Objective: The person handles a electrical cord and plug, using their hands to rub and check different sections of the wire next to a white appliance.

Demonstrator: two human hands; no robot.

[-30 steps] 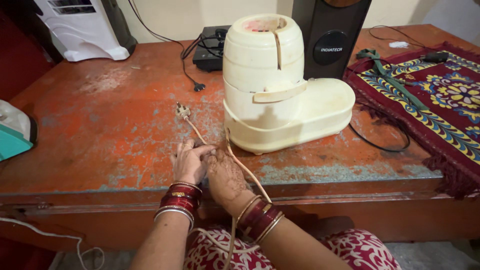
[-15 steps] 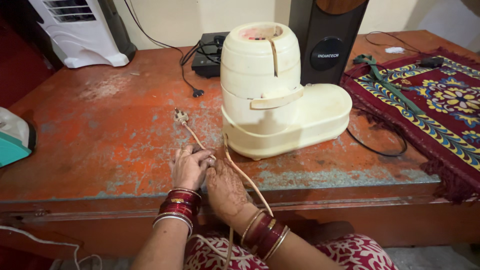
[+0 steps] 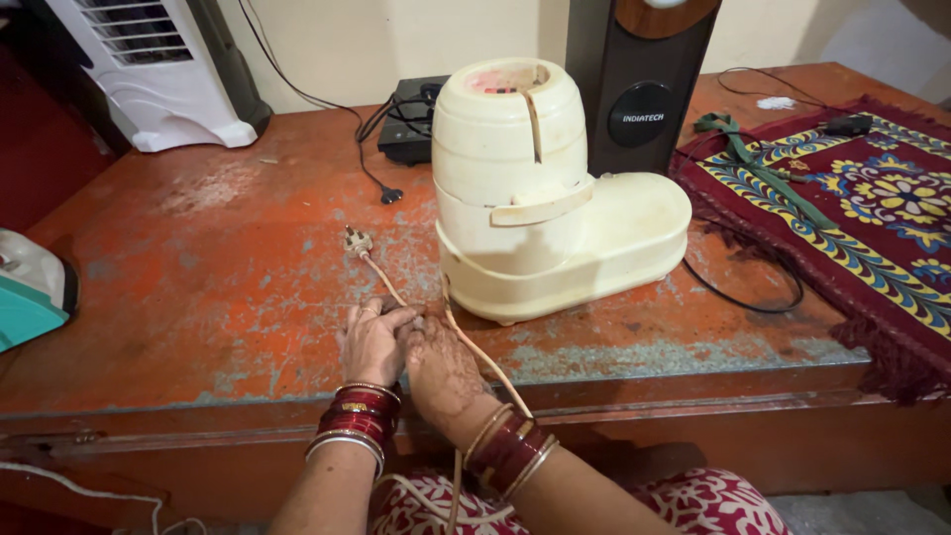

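A cream-coloured kitchen grinder (image 3: 540,198) stands on a worn orange table (image 3: 198,287). Its cream power cord (image 3: 381,282) runs from the machine's base towards me and ends in a plug (image 3: 356,241) lying on the table. My left hand (image 3: 371,342) and my right hand (image 3: 436,367) rest side by side at the table's front edge, fingers closed on the cord where it bends. A loop of the cord hangs down past my right wrist to my lap. Both wrists carry red and gold bangles.
Behind the grinder stand a dark tower speaker (image 3: 634,89) and a small black box (image 3: 411,134) with a black cable and plug (image 3: 391,196). A white air cooler (image 3: 158,74) is at back left, a patterned red mat (image 3: 852,208) at right, a teal and white appliance (image 3: 30,297) at left.
The view has shifted a little; both hands stay together on the cord at the table's front edge, with the fingers working slightly. The plug and the grinder have not moved.
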